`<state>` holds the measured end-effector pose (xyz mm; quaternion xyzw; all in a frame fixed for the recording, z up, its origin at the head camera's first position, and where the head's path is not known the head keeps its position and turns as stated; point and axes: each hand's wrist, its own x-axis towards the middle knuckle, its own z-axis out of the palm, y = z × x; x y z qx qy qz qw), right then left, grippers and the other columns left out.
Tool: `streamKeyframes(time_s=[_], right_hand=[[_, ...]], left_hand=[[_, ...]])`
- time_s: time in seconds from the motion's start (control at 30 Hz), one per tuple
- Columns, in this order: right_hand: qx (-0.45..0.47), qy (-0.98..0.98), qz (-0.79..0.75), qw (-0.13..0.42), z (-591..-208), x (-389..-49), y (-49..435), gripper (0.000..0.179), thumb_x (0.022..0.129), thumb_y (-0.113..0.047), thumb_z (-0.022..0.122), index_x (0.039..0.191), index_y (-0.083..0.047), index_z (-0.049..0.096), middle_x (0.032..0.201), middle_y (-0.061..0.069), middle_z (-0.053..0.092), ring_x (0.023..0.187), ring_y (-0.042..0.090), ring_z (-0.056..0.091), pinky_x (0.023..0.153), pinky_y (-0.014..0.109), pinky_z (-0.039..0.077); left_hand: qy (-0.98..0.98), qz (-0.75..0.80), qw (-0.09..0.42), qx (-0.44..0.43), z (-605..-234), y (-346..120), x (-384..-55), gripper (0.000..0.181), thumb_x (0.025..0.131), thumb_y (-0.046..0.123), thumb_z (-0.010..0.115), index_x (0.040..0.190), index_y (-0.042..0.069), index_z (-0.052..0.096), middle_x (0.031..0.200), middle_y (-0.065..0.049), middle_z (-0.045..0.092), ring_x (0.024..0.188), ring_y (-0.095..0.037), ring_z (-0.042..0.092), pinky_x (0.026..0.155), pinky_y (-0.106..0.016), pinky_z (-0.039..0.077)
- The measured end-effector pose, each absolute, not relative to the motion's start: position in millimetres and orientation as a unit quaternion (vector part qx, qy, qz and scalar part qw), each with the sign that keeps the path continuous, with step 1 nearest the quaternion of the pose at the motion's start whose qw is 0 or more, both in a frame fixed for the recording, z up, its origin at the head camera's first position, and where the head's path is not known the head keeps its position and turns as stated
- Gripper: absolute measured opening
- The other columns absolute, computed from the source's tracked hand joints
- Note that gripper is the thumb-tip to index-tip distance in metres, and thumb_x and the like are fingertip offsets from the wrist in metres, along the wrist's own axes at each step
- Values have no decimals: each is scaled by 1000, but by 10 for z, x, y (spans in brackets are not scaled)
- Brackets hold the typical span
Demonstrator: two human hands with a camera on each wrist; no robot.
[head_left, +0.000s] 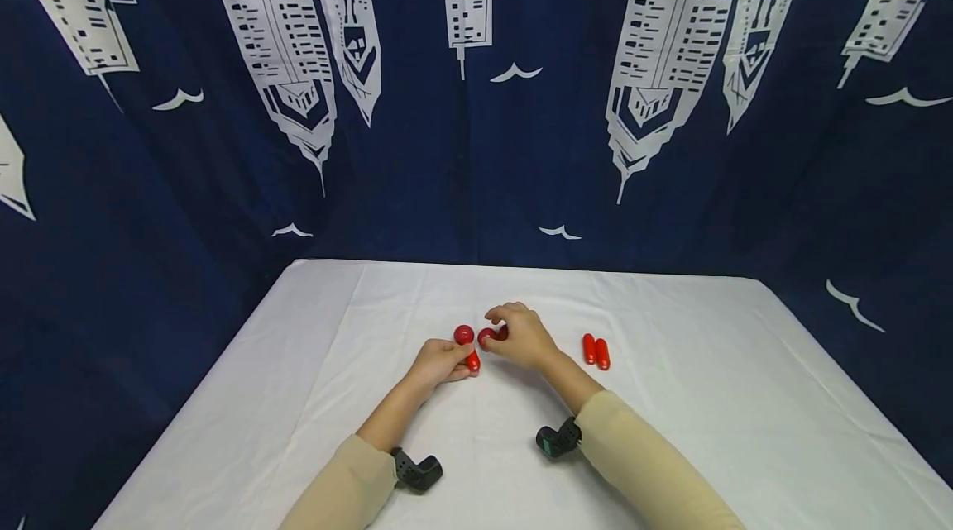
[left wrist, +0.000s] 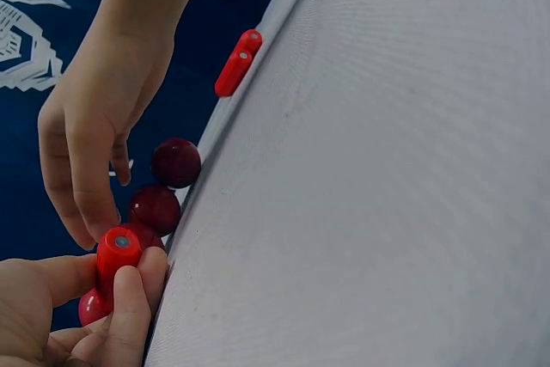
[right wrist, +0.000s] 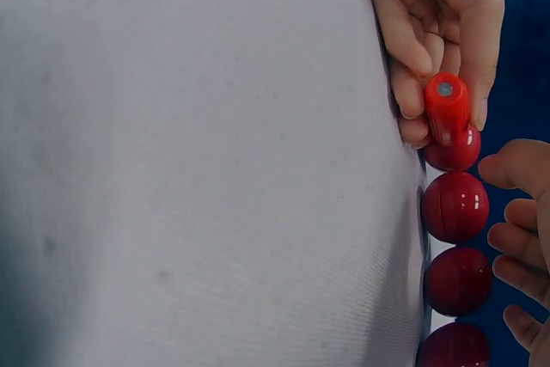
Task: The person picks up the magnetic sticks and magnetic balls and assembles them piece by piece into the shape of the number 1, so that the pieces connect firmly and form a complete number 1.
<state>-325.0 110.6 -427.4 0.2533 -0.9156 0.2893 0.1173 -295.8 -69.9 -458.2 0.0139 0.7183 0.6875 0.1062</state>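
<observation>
My left hand (head_left: pixel 439 363) pinches a short red rod (head_left: pixel 473 361) between thumb and fingers. A round grey spot marks the rod's near end in the left wrist view. One red ball (head_left: pixel 464 335) stands just past the rod; whether they touch I cannot tell. My right hand (head_left: pixel 524 340) hovers at another red ball (head_left: pixel 487 338), its fingers loosely bent and spread. In the right wrist view its thumb is close to the nearer balls, while its other fingers stay apart from the dark red ball (right wrist: pixel 458 281). Several balls line up in a row there.
Two more red rods, a left one (head_left: pixel 589 349) and a right one (head_left: pixel 602 354), lie side by side right of my right hand. White cloth (head_left: pixel 476 464) covers the table. A navy curtain (head_left: pixel 476 158) with white building prints hangs behind.
</observation>
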Motion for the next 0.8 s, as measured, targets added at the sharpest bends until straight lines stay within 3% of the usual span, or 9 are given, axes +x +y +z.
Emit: streamKeyframes(time_s=[0.8], right_hand=[[289,-925,202,143,-4363,-3262,1082,30,77,-22,80,102,-7,70,90,0,66,89,18,56,78,36,41]], left_hand=[[720,685,106,32,-4638,-721,-2990,26,97,10,58,88,-14,64,73,-7,68,64,-10,66,63,-21,55]])
